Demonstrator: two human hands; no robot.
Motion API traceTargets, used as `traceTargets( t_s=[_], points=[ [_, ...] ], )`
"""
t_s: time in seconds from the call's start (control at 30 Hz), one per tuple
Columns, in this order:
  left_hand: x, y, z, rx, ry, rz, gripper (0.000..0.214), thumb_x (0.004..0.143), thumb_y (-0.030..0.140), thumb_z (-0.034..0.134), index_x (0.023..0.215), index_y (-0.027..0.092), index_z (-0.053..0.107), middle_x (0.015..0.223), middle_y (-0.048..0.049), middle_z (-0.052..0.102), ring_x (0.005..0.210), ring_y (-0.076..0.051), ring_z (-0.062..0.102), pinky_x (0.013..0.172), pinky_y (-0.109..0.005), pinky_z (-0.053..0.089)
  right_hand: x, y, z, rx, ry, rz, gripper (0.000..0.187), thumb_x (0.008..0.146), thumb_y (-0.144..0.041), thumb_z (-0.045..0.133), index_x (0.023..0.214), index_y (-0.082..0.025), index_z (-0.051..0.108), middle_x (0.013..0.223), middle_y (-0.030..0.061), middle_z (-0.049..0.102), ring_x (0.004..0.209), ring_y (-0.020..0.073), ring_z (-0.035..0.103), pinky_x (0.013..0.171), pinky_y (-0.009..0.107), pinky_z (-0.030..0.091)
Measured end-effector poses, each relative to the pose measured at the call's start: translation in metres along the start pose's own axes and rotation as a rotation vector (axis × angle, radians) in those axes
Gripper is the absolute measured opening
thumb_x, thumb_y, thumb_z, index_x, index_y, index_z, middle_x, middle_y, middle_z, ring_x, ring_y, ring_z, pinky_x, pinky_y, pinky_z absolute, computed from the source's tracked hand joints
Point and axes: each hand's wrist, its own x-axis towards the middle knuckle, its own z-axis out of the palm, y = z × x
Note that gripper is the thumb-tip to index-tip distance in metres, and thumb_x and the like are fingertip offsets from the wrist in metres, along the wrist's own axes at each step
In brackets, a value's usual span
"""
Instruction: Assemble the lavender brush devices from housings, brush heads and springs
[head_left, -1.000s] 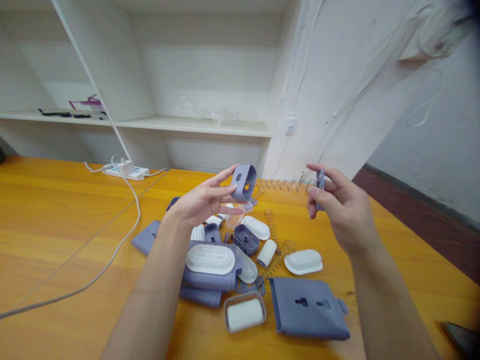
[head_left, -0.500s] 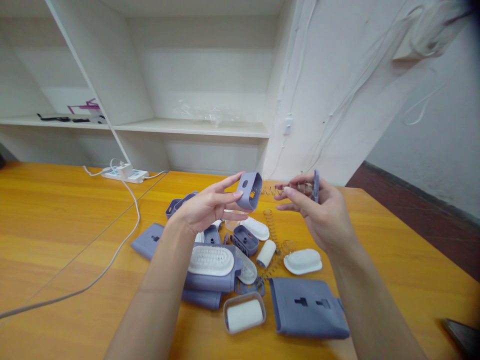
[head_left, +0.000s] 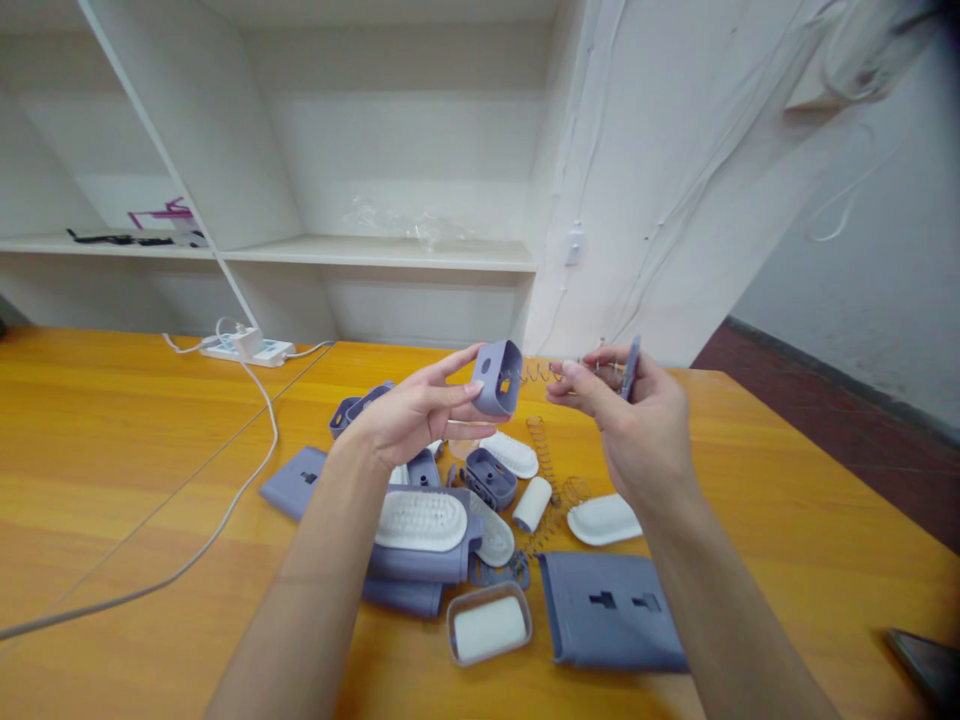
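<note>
My left hand [head_left: 427, 405] is closed on a small purple-grey plastic housing [head_left: 495, 378], a short hollow sleeve with an oval hole in its side, its opening turned to the right. My right hand [head_left: 630, 400] pinches a thin metal coil spring [head_left: 536, 372] and also has a flat purple-grey plate [head_left: 631, 368] in its fingers. The spring stretches leftward to the housing's opening; how far it goes in I cannot tell. Below the hands lie loose springs [head_left: 538, 445], a purple-grey oval cup [head_left: 489, 478], a white roller [head_left: 532, 504] and white bristled pads [head_left: 424, 520].
On the wooden table [head_left: 150, 470] a folded purple-grey case [head_left: 615, 625] lies near my right forearm. A clear tray [head_left: 489, 665] holds a white roller. A power strip [head_left: 251, 348] and its cable are at the left. White shelves [head_left: 375, 252] stand behind; a dark device [head_left: 926, 660] sits far right.
My right hand has moved slightly left and up with the spring and plate, bringing it closer to the housing. My left hand stays almost in place. The view has shifted a little.
</note>
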Motion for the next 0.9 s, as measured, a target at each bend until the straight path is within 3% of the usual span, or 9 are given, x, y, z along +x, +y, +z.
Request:
traceTargets(
  t_s=[0.23, 0.47, 0.6, 0.73, 0.83, 0.9],
  points=[
    [-0.003, 0.003, -0.014, -0.064, -0.029, 0.014, 0.054, 0.087, 0.018, 0.061, 0.139, 0.020, 0.047, 0.117, -0.0161, 0.069, 0.103, -0.029, 0.069, 0.088, -0.041, 0.055, -0.002, -0.009, -0.002, -0.028, -0.096, 0.015, 0.038, 0.073, -0.031, 0.079, 0.103, -0.020, 0.059, 0.083, 0.0022, 0.071, 0.071, 0.0175, 0.071, 0.061, 0.030, 0.061],
    [-0.003, 0.002, -0.014, -0.017, 0.085, 0.108, 0.054, 0.079, 0.013, 0.070, 0.130, 0.019, 0.052, 0.113, -0.0116, 0.069, 0.093, -0.024, 0.071, 0.082, -0.039, 0.058, 0.008, -0.010, -0.017, -0.132, -0.122, -0.010, 0.056, 0.069, -0.031, 0.081, 0.118, -0.022, 0.056, 0.090, 0.0037, 0.072, 0.076, 0.0176, 0.068, 0.066, 0.031, 0.059],
    [-0.002, 0.005, -0.008, -0.017, 0.232, 0.261, 0.055, 0.076, 0.015, 0.074, 0.125, 0.017, 0.051, 0.106, -0.0094, 0.069, 0.085, -0.019, 0.070, 0.078, -0.038, 0.059, 0.013, -0.012, -0.029, -0.146, -0.148, 0.067, 0.060, 0.068, -0.035, 0.081, 0.121, -0.021, 0.056, 0.083, 0.0024, 0.070, 0.074, 0.0173, 0.067, 0.062, 0.029, 0.057],
    [0.001, 0.005, 0.000, -0.069, 0.291, 0.422, 0.051, 0.074, 0.018, 0.076, 0.119, 0.018, 0.051, 0.098, -0.0048, 0.069, 0.083, -0.015, 0.068, 0.080, -0.035, 0.057, 0.013, -0.015, -0.038, -0.179, -0.361, 0.255, 0.052, 0.074, -0.041, 0.077, 0.117, -0.018, 0.059, 0.077, 0.0029, 0.069, 0.067, 0.0166, 0.067, 0.061, 0.030, 0.056],
    [0.002, 0.005, 0.006, -0.049, 0.300, 0.515, 0.048, 0.075, 0.020, 0.075, 0.116, 0.019, 0.051, 0.092, -0.0021, 0.069, 0.082, -0.013, 0.066, 0.079, -0.030, 0.055, 0.012, -0.016, -0.040, -0.249, -0.538, 0.321, 0.047, 0.079, -0.044, 0.072, 0.117, -0.018, 0.061, 0.086, 0.0068, 0.073, 0.079, 0.0194, 0.070, 0.075, 0.035, 0.056],
    [0.001, 0.005, 0.010, 0.002, 0.299, 0.558, 0.048, 0.076, 0.020, 0.075, 0.117, 0.019, 0.050, 0.094, -0.0030, 0.070, 0.080, -0.012, 0.066, 0.075, -0.026, 0.053, 0.012, -0.015, -0.039, -0.276, -0.584, 0.308, 0.049, 0.080, -0.046, 0.071, 0.120, -0.020, 0.061, 0.097, 0.0090, 0.074, 0.090, 0.0216, 0.069, 0.082, 0.037, 0.055]
  ],
)
